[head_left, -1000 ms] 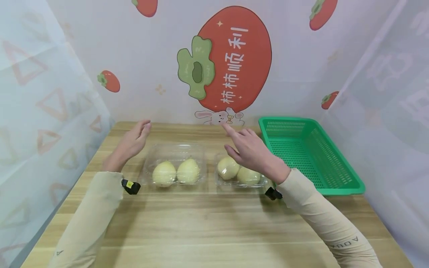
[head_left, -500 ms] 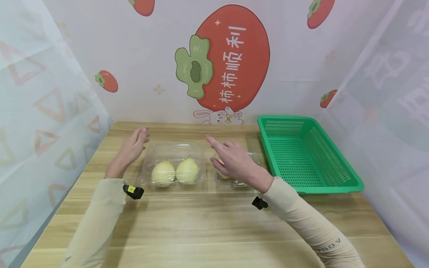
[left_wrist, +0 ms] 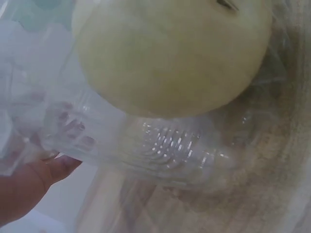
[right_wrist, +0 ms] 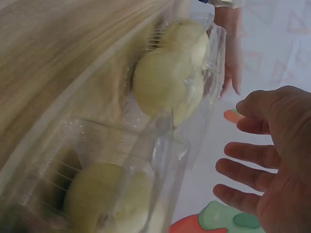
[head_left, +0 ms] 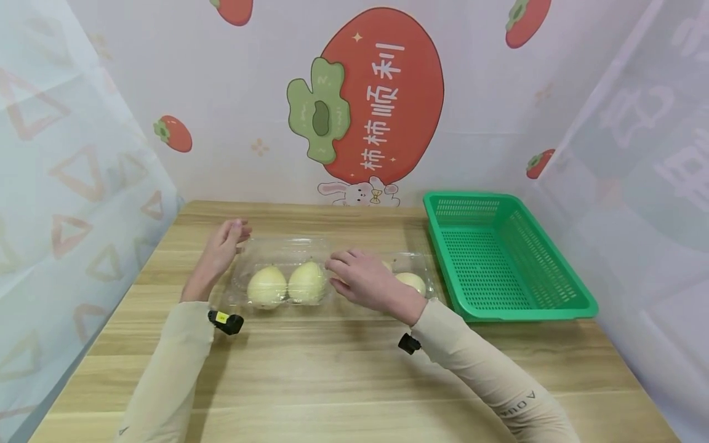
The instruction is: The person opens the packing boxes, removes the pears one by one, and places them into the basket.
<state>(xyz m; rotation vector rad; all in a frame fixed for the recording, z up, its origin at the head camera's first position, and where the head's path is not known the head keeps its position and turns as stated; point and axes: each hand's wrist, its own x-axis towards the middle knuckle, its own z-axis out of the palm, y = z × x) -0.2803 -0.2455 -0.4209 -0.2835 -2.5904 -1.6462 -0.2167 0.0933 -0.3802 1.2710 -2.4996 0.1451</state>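
A clear plastic clamshell box with two pale yellow pears sits on the table. My left hand is at its left side, fingers loosely bent; in the left wrist view, the thumb shows beyond the clear plastic. My right hand hovers at the same box's right side, its fingers spread and apart from the plastic in the right wrist view. Behind that hand, a second clear box also holds pears, partly hidden by the hand.
A green perforated plastic basket stands at the right of the wooden table. Light fabric walls with printed persimmons rise behind and at both sides of the table.
My right hand has moved left and nearer, from over the second box to the first box's right side. My left hand has come slightly down toward the first box's left side.
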